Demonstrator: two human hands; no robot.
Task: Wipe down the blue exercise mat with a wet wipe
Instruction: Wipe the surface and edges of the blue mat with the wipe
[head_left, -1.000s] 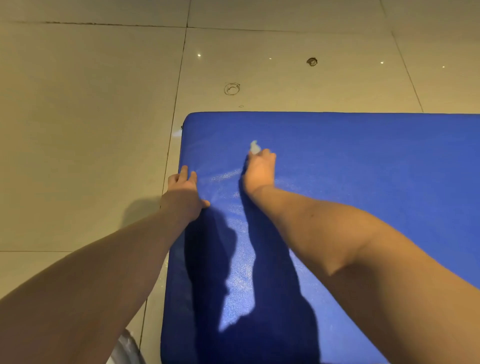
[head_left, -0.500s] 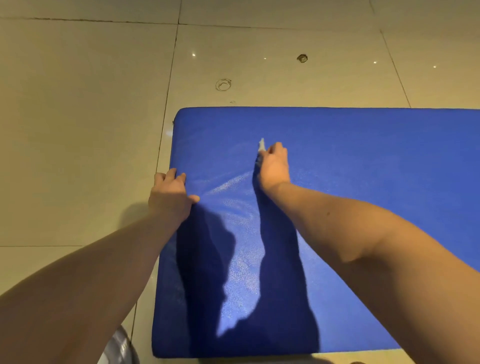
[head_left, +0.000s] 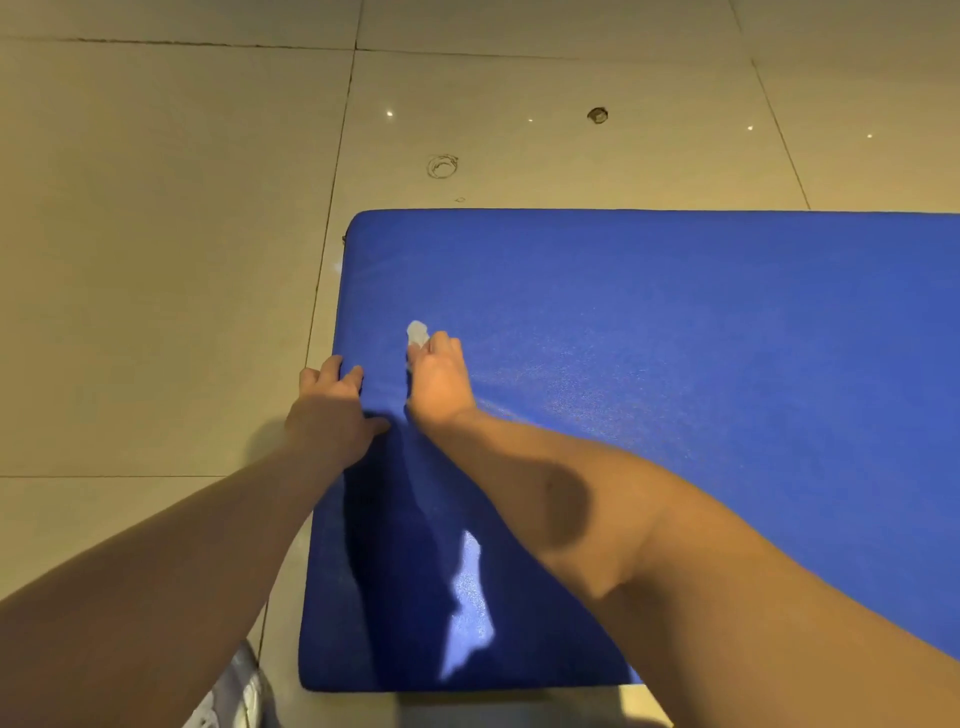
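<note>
The tiled floor (head_left: 156, 260) is lying smooth and shiny, with thin lines running between its big square tiles. The blue mat (head_left: 675, 338) is lying flat on it. The mat is looking thick and soft, with round corners and a grainy top that is sparkling in the light. 2 bare arms are reaching over the mat's left end and throwing dark shadows on it.

The left hand (head_left: 327, 410) is gripping the mat's left edge. Its fingers are sitting close together and curling over the side, and its thumb is lying on the top. The right hand (head_left: 439, 379) is resting just beside it on the mat, with its fingers bunched up and pinching the wet wipe (head_left: 417, 332).

A white shoe (head_left: 239, 691) is peeking in at the bottom. 1 ring mark (head_left: 442, 166) is showing on the floor past the mat. The wipe is a small, white, crumpled lump, poking out past the fingertips and touching the mat.
</note>
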